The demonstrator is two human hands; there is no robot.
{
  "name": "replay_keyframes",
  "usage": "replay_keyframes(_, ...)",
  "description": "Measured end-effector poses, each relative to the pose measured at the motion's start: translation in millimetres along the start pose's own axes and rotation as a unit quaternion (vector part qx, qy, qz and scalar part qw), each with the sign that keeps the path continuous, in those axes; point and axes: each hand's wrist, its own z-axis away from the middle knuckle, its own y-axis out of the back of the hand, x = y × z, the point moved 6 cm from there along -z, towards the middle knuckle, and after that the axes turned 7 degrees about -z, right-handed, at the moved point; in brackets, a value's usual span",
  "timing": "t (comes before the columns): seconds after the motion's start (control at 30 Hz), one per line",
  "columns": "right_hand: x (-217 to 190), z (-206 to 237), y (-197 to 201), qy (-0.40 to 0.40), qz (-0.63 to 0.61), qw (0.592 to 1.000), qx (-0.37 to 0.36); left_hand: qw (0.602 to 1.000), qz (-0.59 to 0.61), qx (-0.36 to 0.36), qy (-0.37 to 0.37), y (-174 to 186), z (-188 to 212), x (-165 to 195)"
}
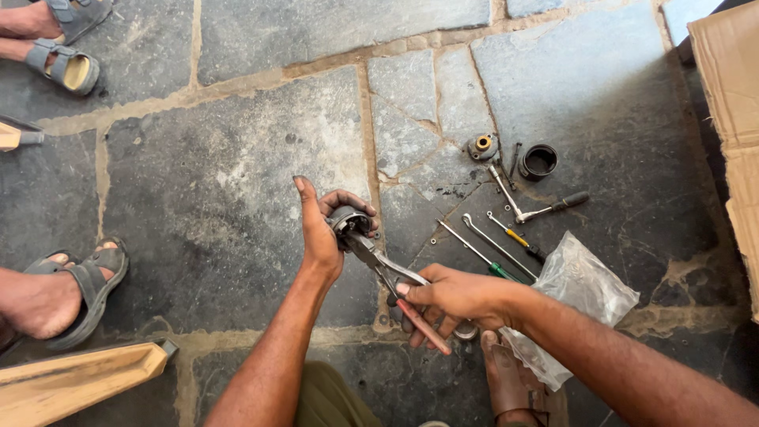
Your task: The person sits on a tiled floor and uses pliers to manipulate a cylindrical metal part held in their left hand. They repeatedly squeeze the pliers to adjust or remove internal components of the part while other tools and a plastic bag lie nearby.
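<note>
My left hand [320, 233] grips a small round grey metal part [348, 223] above the stone floor. My right hand [455, 299] is closed around the red-handled pliers [391, 277], whose jaws bite on that metal part. Both hands hover over the dark slabs in the centre of the view.
Right of my hands lie screwdrivers [494, 253], an L-shaped wrench [538, 207], a black ring [539, 160], a small round fitting [482, 146] and a clear plastic bag [577, 292]. Cardboard [731, 119] sits at the far right. Other people's sandalled feet [67, 289] and wooden pieces [71, 383] are at left.
</note>
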Motion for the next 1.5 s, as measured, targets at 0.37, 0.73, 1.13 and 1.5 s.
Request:
replay_keyframes(0.37,-3,2,-2,0.018,0.000,0.999,-0.028,0.994,-0.101,-0.040,-0.017,-9,4,-5)
replay_keyframes(0.73,7,-1,-5,0.056,-0.178,0.976,-0.108,0.996,-0.081,-0.034,-0.025,-6,1,-10)
replay_keyframes(1.13,18,6,-2,0.000,-0.199,0.979,-0.049,0.982,-0.166,-0.045,-0.078,-14,0,-17)
replay_keyframes(1.5,37,-34,16,0.101,0.036,0.987,0.117,0.976,-0.215,0.009,-0.022,-9,-6,-31)
